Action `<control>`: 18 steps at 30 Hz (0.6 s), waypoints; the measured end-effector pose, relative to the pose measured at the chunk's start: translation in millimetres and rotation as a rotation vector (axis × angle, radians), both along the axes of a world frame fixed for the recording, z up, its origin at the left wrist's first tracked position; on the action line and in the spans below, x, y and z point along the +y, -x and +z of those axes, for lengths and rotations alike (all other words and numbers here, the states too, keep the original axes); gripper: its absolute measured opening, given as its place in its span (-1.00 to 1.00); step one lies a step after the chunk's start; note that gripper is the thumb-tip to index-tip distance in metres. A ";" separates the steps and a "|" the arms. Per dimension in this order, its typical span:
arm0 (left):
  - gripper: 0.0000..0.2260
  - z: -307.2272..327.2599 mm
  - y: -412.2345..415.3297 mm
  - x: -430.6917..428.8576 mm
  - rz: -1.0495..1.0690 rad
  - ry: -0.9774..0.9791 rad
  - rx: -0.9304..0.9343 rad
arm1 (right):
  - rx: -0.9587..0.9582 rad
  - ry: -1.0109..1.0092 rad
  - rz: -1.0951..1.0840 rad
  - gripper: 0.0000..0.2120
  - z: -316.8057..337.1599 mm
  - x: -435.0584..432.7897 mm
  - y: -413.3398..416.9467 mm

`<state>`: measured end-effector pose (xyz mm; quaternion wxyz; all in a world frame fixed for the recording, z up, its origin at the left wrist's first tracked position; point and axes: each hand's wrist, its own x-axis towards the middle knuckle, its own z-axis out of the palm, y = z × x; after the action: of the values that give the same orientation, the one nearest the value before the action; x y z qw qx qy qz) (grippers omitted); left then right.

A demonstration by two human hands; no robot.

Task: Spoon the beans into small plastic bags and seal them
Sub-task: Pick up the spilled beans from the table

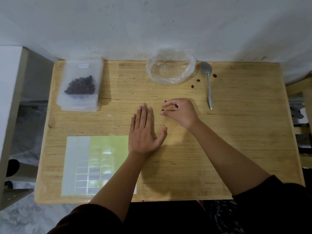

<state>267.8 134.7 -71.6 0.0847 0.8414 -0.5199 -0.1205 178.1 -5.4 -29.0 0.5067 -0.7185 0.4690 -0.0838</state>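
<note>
Stray bean (162, 110): a dark speck on the surface (244, 132) near its middle, between the thumb and forefinger tips of the right hand (181, 112)
Right fingers (168, 104): drawn in to a narrow pinch on that bean, the others curled under; whether it has left the wood cannot be told
Left hand (143, 132): flat, fingers straight and together, palm down just beside the bean, holding nothing
Step in hand: likely gathering spilled beans one at a time
Doing it well: pinch with the tips and lift straight up, since a bean this small probably rolls if nudged sideways; the flat left hand could serve as a stop
Other loose beans (198, 80): three lie near the spoon (209, 88), on both sides of its handle
Open clear bag (152, 71): at the far edge, looks empty
Filled bag (81, 85): far left, on a stack of bags
Printed sheet (94, 157): near left
</note>
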 end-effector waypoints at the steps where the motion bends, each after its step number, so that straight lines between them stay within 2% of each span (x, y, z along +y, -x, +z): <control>1: -0.24 -0.4 -0.4 -0.1 -0.009 -0.011 -0.007 | 0.015 0.025 0.016 -0.80 -1.9 -0.5 -0.8; 10: -0.22 0.5 0.3 -1.0 -0.010 -0.025 0.002 | 0.197 0.100 0.218 -0.92 6.9 -9.1 -3.4; 14: -0.23 2.5 -0.4 -1.3 -0.011 -0.022 -0.004 | 0.240 0.162 0.315 -0.86 4.1 -9.9 -3.0; 16: -0.23 3.7 -0.2 -1.2 -0.005 -0.011 0.004 | 0.223 0.142 0.315 -0.85 2.8 -10.4 -2.2; 18: -0.23 3.9 0.3 -0.4 -0.001 -0.006 0.010 | 0.127 0.027 0.214 -0.84 4.7 -11.1 -1.4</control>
<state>267.5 134.3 -67.7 0.0847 0.8408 -0.5196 -0.1261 179.5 -16.5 -24.3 0.4723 -0.7751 0.4196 0.0101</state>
